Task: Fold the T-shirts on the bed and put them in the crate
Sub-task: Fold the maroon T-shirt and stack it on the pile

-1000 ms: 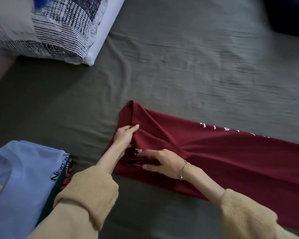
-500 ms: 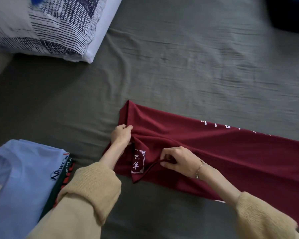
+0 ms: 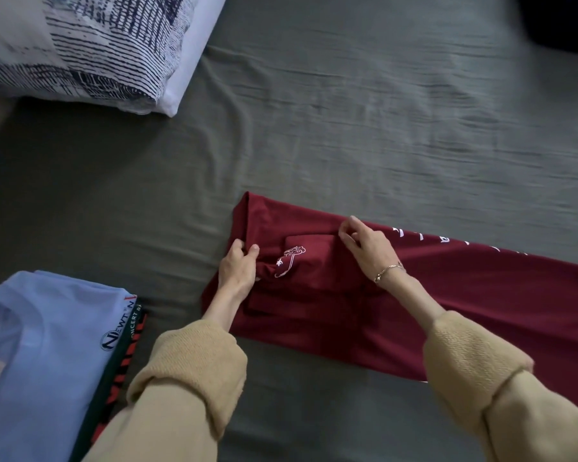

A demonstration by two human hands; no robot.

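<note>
On the maroon T-shirt point(image 3: 447, 295), the sleeve now lies folded inward; left hand point(image 3: 237, 268) pinches its bunched cloth, right hand point(image 3: 364, 243) pinches the upper edge. Lengthwise folding comes next.

Ahead of you, a grey-green bedsheet point(image 3: 364, 121), lightly wrinkled, fills most of the view. At your upper left lies a pillow point(image 3: 90, 51) in a white case printed with dark blue broken stripes, resting on the sheet.
</note>
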